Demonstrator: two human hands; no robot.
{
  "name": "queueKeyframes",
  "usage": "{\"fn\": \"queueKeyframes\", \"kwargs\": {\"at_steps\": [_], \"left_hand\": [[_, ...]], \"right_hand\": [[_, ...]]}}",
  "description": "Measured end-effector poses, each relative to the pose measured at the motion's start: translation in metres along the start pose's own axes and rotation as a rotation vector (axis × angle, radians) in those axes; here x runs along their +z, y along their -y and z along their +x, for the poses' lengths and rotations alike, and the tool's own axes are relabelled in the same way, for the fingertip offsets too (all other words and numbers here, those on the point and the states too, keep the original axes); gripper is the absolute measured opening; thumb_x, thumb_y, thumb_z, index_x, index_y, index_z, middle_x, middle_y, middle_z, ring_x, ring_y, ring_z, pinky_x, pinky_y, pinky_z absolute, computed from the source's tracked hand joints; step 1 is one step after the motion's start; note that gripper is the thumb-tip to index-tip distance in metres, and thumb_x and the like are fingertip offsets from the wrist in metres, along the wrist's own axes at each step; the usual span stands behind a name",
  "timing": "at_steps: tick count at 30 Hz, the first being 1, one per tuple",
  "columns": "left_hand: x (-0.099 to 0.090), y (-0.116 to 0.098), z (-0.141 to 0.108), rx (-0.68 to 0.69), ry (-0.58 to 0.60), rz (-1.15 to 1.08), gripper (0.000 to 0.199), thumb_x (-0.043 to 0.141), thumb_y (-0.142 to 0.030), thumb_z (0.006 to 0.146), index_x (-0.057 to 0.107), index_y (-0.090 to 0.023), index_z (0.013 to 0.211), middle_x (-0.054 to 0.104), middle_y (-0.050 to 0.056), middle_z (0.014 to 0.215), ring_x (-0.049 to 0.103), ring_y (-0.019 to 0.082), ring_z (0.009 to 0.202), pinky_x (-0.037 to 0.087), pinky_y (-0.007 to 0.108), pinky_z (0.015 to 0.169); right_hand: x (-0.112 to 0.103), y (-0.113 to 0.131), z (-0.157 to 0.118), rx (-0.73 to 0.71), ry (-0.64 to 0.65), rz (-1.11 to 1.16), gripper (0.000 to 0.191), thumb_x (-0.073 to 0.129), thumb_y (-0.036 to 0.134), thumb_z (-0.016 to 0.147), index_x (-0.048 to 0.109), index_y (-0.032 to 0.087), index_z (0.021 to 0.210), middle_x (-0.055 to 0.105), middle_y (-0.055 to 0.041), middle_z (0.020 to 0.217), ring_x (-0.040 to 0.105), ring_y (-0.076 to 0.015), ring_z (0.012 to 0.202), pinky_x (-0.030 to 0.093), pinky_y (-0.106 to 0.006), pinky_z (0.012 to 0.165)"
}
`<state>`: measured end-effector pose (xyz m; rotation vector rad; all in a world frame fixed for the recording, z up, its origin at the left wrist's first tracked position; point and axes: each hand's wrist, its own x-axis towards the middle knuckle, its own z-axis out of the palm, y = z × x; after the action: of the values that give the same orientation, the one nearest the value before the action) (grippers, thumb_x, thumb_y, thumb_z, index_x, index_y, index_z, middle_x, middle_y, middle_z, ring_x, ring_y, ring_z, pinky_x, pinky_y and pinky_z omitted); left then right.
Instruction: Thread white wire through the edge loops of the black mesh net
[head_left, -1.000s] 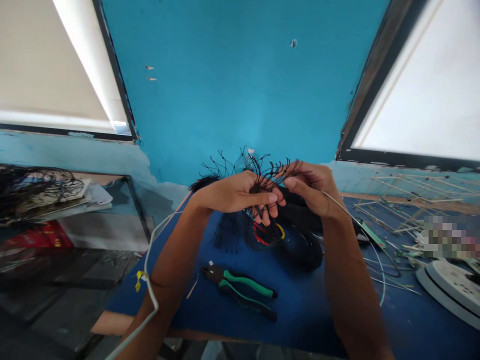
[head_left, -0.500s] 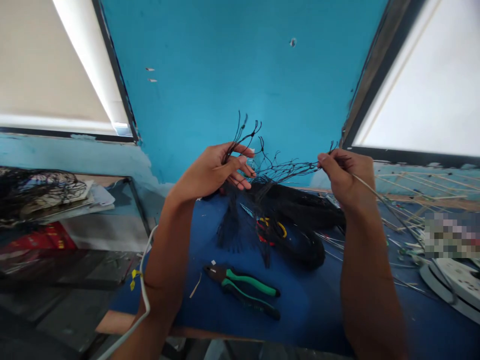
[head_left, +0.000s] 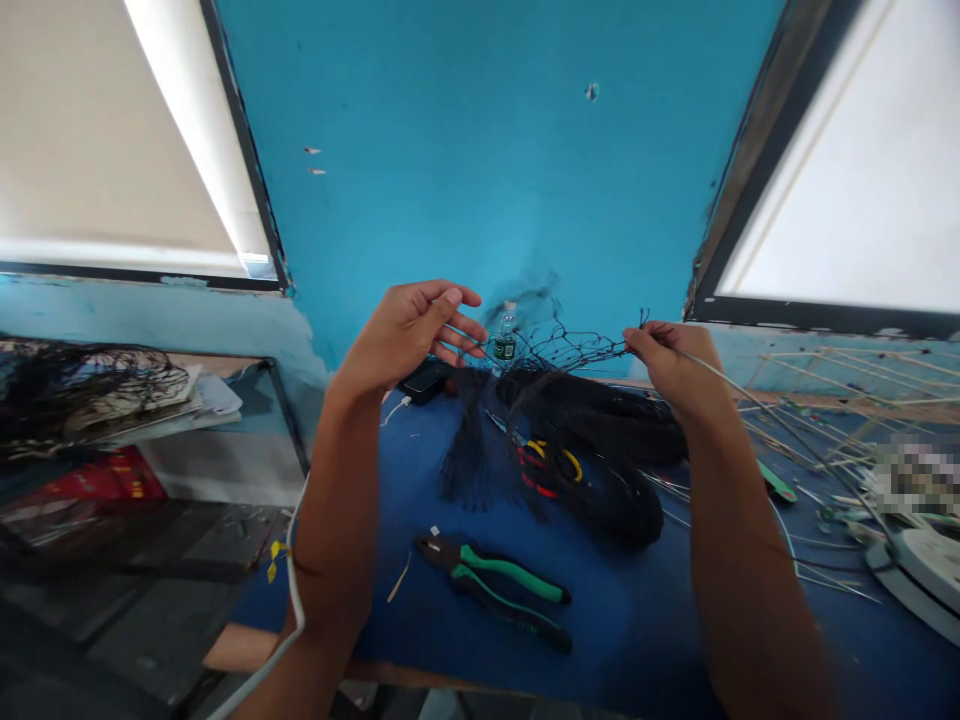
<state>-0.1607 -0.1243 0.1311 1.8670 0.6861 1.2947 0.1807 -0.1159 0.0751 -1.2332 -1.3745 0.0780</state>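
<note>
Black knotted netting stretches leftward from my right hand, whose thumb and fingers pinch its end; a thin pale rod or cord also runs from that hand down to the right. My left hand is raised with fingers spread, left of the netting's blurred loose strands, holding nothing visible. Below and between the hands a black bundle of net lies on the blue table. Red-and-yellow-handled scissors are partly under the bundle. Green-handled pliers lie nearer the front edge.
A small bottle and a black phone with a cable stand at the back. On the right are thin rods, a white reel and clutter. A side shelf holds papers and black netting. A white cable crosses my left forearm.
My left hand has let go of the strands it held and moved left, its fingers opening. Those strands have swung away to the right. My right hand still pinches the netting, slightly lower.
</note>
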Motion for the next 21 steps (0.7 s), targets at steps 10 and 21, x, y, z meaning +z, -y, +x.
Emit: {"fn": "queueKeyframes", "kwargs": {"at_steps": [10,21], "left_hand": [[0.059,0.021,0.002,0.126,0.271,0.295,0.057,0.08,-0.05,0.08,0.062,-0.019,0.124,0.069,0.011,0.116,0.069,0.016,0.082,0.054,0.027,0.066],[0.087,0.039,0.021,0.136,0.037,0.074,0.019,0.055,-0.025,0.099,0.068,-0.014,0.106,0.074,0.007,0.091,0.069,0.012,0.072,0.056,0.025,0.065]], "right_hand": [[0.018,0.009,-0.008,0.018,0.068,0.11,0.02,0.065,0.033,0.072,0.067,0.018,0.059,0.062,-0.0011,0.057,0.054,-0.0163,0.06,0.038,-0.03,0.057],[0.012,0.038,-0.022,-0.005,-0.063,-0.03,0.025,0.068,0.032,0.08,0.066,0.017,0.06,0.052,0.0027,0.049,0.042,-0.0112,0.048,0.031,-0.028,0.051]]}}
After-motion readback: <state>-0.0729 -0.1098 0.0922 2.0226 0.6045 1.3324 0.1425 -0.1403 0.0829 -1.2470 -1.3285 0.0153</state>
